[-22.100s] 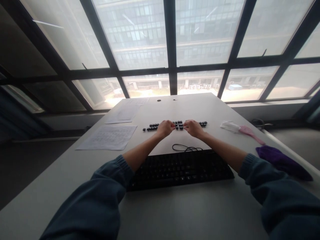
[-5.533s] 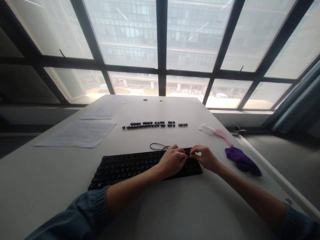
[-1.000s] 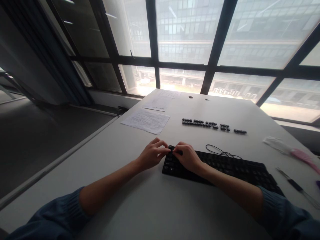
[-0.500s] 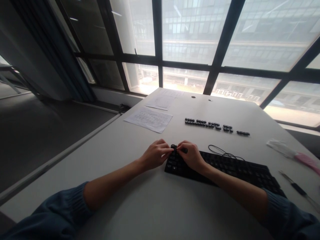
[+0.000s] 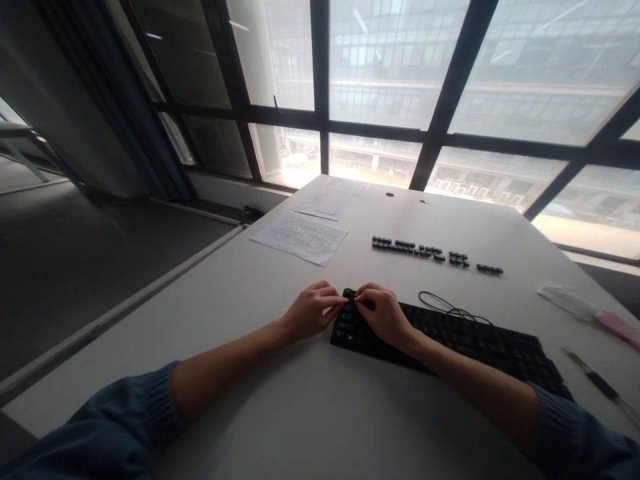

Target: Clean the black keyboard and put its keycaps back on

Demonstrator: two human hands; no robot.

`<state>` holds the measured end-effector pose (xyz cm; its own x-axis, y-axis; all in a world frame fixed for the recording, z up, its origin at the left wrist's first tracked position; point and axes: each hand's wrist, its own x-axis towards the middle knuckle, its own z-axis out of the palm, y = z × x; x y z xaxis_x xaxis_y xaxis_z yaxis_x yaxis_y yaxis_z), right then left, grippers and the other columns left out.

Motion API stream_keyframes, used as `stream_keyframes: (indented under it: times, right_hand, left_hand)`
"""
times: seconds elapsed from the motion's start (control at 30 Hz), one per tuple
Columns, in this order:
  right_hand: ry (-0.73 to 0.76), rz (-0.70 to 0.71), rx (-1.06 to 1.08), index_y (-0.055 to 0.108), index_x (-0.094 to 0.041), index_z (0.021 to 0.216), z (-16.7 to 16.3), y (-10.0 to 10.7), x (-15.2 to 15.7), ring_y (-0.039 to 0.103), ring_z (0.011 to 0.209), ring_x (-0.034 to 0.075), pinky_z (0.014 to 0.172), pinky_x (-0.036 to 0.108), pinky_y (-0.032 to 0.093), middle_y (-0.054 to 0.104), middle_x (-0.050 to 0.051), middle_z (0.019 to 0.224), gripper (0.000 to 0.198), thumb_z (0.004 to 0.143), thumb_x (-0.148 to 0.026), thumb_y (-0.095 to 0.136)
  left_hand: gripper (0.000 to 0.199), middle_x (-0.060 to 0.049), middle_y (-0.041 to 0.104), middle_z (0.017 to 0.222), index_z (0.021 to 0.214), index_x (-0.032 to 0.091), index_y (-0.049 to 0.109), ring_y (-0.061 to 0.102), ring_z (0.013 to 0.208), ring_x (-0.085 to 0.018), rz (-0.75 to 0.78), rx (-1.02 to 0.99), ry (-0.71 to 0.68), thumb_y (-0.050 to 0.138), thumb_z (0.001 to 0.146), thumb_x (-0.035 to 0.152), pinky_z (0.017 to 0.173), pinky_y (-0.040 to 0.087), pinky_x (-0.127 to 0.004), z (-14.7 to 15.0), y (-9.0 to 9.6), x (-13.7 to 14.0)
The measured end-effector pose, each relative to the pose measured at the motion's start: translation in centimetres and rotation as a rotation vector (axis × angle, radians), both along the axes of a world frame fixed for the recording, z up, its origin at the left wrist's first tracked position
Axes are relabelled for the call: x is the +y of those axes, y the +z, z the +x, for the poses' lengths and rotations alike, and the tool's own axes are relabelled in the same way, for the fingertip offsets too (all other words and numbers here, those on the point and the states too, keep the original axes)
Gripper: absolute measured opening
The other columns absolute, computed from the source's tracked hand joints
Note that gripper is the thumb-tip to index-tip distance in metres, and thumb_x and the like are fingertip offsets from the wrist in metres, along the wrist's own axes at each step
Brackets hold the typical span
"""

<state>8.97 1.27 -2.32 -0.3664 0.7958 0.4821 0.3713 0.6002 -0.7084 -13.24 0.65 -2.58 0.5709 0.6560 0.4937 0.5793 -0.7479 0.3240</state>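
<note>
A black keyboard (image 5: 480, 341) lies at a slant on the white table, its left end under my hands. My left hand (image 5: 311, 310) comes in from the left, thumb and forefinger pinched together at the upper left corner keys. Close beside it, my right hand (image 5: 384, 317) reaches across the keyboard with its fingers bent in a pinch over the same corner. Whatever sits between the fingertips is too small and too hidden to make out. Beyond the keyboard, loose black keycaps (image 5: 395, 248) are lined up in short rows.
A thin black cable (image 5: 445, 305) loops behind the keyboard. Printed sheets (image 5: 303, 240) lie at the left table edge. To the right are a slim tool with a dark handle (image 5: 601, 385) and a pink and clear plastic item (image 5: 616, 325). Large windows stand behind the table.
The whole view has shifted very slightly. Both hands stay pinched at the keyboard's upper left corner, with hardly any movement of the fingers.
</note>
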Motion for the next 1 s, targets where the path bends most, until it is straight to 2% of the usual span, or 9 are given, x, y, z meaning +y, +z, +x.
stream_keyframes:
  times: [0.17,0.3,0.57,0.67,0.77,0.83,0.9,1.0]
  right_hand:
    - [0.022,0.004,-0.006,0.071,-0.02,0.078,0.0,-0.1,0.0,0.066,0.084,0.018,0.08,0.03,0.051,0.072,0.003,0.091,0.016,0.083,-0.006,0.065]
    - [0.046,0.025,-0.093,0.07,-0.02,0.079,-0.2,0.3,-0.4,0.064,0.084,0.018,0.08,0.03,0.05,0.069,0.005,0.092,0.017,0.087,-0.007,0.061]
    - [-0.012,0.074,-0.288,0.061,-0.02,0.065,-0.7,1.0,-0.5,0.057,0.089,0.02,0.086,0.036,0.049,0.064,0.006,0.09,0.025,0.091,-0.017,0.061]
    - [-0.009,0.073,-0.328,0.063,-0.02,0.069,-0.8,1.0,-0.8,0.056,0.091,0.021,0.085,0.035,0.048,0.064,0.006,0.09,0.023,0.091,-0.017,0.061]
    - [0.01,0.067,-0.343,0.067,-0.021,0.077,-0.3,1.6,-1.0,0.057,0.093,0.021,0.086,0.035,0.048,0.066,0.006,0.092,0.017,0.092,-0.02,0.06]
    - [0.001,0.076,-0.335,0.071,-0.021,0.084,0.5,2.3,-0.4,0.058,0.095,0.021,0.087,0.035,0.048,0.068,0.006,0.095,0.013,0.093,-0.022,0.061]
    - [-0.071,0.102,-0.323,0.073,-0.021,0.092,1.8,3.0,1.4,0.06,0.096,0.022,0.088,0.036,0.047,0.07,0.006,0.099,0.01,0.091,-0.022,0.063]
    - [-0.276,0.139,-0.34,0.074,-0.019,0.096,4.1,3.6,6.2,0.062,0.093,0.023,0.088,0.036,0.047,0.072,0.007,0.097,0.013,0.088,-0.018,0.064]
  left_hand:
    - [0.021,-0.006,0.071,0.089,0.108,0.022,0.074,0.059,0.089,-0.019,0.01,-0.015,-0.004,0.056,0.098,0.023,0.082,0.05,-0.034,0.0,-0.1,0.0]
    - [0.022,-0.006,0.071,0.089,0.109,0.022,0.074,0.059,0.089,-0.019,0.007,-0.009,-0.001,0.054,0.098,0.024,0.082,0.051,-0.034,0.1,0.0,-0.1]
    - [0.021,-0.006,0.07,0.09,0.106,0.022,0.074,0.059,0.088,-0.019,-0.01,-0.01,0.008,0.054,0.098,0.023,0.081,0.05,-0.033,0.3,0.0,-0.1]
    - [0.019,-0.006,0.071,0.09,0.104,0.022,0.074,0.06,0.09,-0.019,-0.036,-0.041,0.025,0.056,0.097,0.023,0.082,0.05,-0.033,0.5,0.0,-0.1]
    - [0.018,-0.004,0.071,0.086,0.093,0.02,0.074,0.061,0.087,-0.018,-0.119,-0.128,0.057,0.057,0.097,0.025,0.081,0.05,-0.031,0.6,0.3,0.1]
    - [0.019,-0.003,0.072,0.085,0.092,0.02,0.074,0.062,0.082,-0.016,-0.179,-0.197,0.084,0.058,0.096,0.029,0.072,0.049,-0.028,0.6,0.8,1.0]
    - [0.019,-0.003,0.073,0.085,0.098,0.02,0.075,0.062,0.077,-0.015,-0.194,-0.25,0.118,0.061,0.095,0.033,0.066,0.047,-0.026,1.0,1.6,2.9]
    - [0.021,-0.003,0.075,0.087,0.102,0.021,0.076,0.063,0.076,-0.016,-0.133,-0.244,0.149,0.066,0.091,0.035,0.076,0.049,-0.029,2.4,2.7,7.6]
